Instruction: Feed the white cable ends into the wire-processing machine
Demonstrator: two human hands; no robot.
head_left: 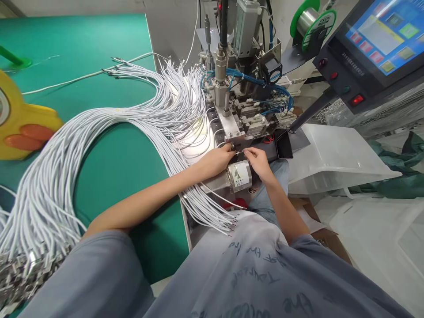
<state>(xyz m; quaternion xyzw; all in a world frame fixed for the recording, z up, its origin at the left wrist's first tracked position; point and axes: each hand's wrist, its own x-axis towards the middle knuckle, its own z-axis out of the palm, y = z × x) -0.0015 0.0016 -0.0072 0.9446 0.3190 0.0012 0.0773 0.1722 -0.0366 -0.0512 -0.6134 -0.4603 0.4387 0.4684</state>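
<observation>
At the front edge of the bench machine, my left hand (221, 158) is closed in a pinch, with its fingertips just below a metal block. My right hand (259, 160) pinches beside it from the right. A small thin wire end (239, 152) shows between both sets of fingertips; its details are too small to make out. Right below the hands sits a silver cylinder (241, 175) with a white label. Many white cables (155, 128) lie on the left, and some pass under my left forearm with their tips hanging over the table edge.
The machine (228, 97) has blue air tubes and metal cylinders. A solder wire spool (313, 22) and a touch screen (387, 33) stand at right. A green mat (109, 154) covers the table, with a yellow toy-like object (23, 119) at left. White plastic bins (344, 154) are at right.
</observation>
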